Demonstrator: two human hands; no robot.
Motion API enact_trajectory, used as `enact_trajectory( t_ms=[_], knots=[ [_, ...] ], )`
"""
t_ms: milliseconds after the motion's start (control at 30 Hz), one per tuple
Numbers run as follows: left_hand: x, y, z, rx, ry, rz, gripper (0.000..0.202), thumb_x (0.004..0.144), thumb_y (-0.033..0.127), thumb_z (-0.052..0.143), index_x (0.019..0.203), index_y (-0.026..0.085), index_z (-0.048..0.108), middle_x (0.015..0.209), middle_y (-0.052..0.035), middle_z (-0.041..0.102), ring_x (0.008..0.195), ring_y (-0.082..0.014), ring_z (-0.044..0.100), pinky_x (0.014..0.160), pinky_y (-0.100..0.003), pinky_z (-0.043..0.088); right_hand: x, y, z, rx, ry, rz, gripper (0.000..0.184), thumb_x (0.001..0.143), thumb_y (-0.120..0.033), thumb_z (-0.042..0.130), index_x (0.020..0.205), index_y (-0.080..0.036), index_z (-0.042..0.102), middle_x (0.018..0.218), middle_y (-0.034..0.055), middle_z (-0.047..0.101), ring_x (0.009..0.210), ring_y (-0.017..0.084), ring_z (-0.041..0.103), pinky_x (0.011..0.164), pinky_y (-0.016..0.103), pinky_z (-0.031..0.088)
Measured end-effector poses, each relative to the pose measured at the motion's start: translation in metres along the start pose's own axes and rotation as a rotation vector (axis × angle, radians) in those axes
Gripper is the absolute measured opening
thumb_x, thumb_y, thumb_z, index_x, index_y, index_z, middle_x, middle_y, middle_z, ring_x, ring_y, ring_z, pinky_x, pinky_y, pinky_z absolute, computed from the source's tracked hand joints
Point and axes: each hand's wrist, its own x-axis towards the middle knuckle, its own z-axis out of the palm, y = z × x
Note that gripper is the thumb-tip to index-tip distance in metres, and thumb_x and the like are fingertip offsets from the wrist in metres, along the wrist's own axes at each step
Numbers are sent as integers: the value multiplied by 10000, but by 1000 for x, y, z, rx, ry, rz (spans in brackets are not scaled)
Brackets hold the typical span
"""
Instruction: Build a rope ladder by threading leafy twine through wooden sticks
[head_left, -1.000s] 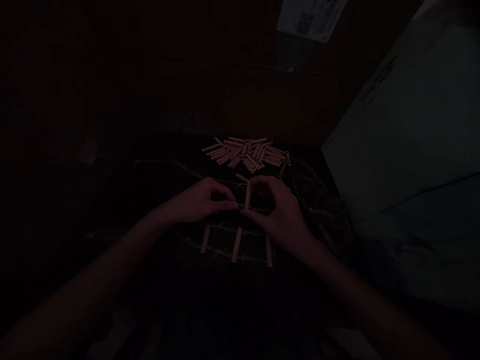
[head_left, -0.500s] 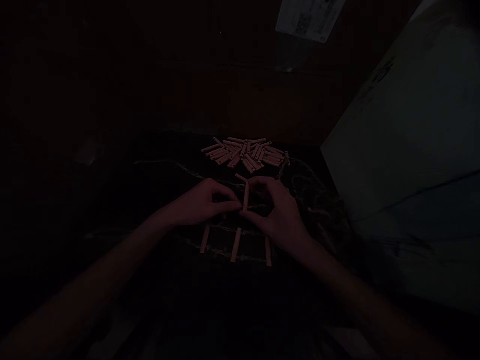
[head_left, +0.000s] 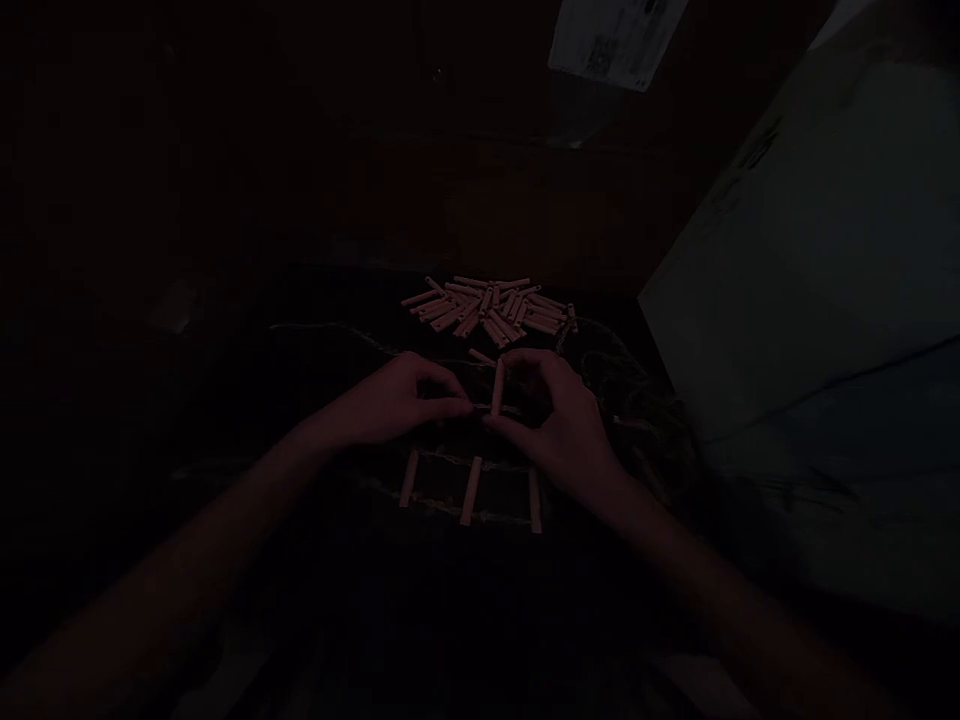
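Note:
The scene is very dark. My left hand [head_left: 401,400] and my right hand [head_left: 559,420] meet at the middle, fingers pinched together. Between them stands a short pale stick [head_left: 496,388], upright, held at its lower end by my right fingers, with my left fingertips touching a thin cord [head_left: 450,458] beside it. Just below my hands three more pale sticks [head_left: 471,490] lie side by side, joined by two cords like ladder rungs. A heap of several loose pale sticks [head_left: 491,306] lies beyond my hands.
A large pale box or board [head_left: 810,300] rises at the right. Tangled cord [head_left: 637,400] lies right of my right hand. A light paper sheet [head_left: 615,38] hangs at the top. The surface around is dark cloth.
Almost nothing has moved. My hands and the upright stick have shifted very slightly up in view.

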Motion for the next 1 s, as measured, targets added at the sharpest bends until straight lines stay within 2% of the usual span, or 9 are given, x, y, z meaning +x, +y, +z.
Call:
enact_trajectory(
  t_ms=[167,333,533,700,867,1000],
  knots=[
    [-1,2,4,-19,-8,50,296,859,473,715,934,198,795,927,-8,767,883,-167,665,801,-242,470,-1,-1,1,14,-13,-15,485,777,-241,791,1199,-262,555,1220,54,670,1126,269,616,961,453,484],
    [1,0,5,-32,54,8,306,824,485,752,869,186,794,799,-2,742,769,-149,636,716,-237,455,0,2,1,18,-1,-7,496,776,-254,797,1206,-263,549,1209,54,665,1135,273,609,966,460,484],
    [1,2,9,-36,72,84,285,836,464,745,899,189,791,899,-3,771,868,-170,677,814,-248,481,0,-1,1,-6,-8,-13,488,774,-266,800,1196,-268,554,1196,50,677,1119,277,618,941,459,477],
    [0,4,8,-27,101,54,273,826,446,752,855,177,790,838,-11,768,819,-170,677,764,-246,488,1,-1,0,-5,2,0,504,759,-258,808,1192,-277,551,1189,36,678,1113,270,623,943,452,477],
    [1,3,8,-35,101,90,273,836,442,747,898,179,785,903,-18,778,878,-180,692,814,-257,501,1,-2,-1,9,-1,19,489,764,-243,795,1184,-276,546,1169,38,671,1096,268,624,926,444,490],
    [0,2,7,-21,96,105,264,848,436,740,895,181,788,890,-14,773,857,-171,688,806,-251,501,0,-2,-2,9,3,5,500,747,-239,816,1172,-272,553,1162,38,673,1091,268,623,919,444,491]
  ],
)
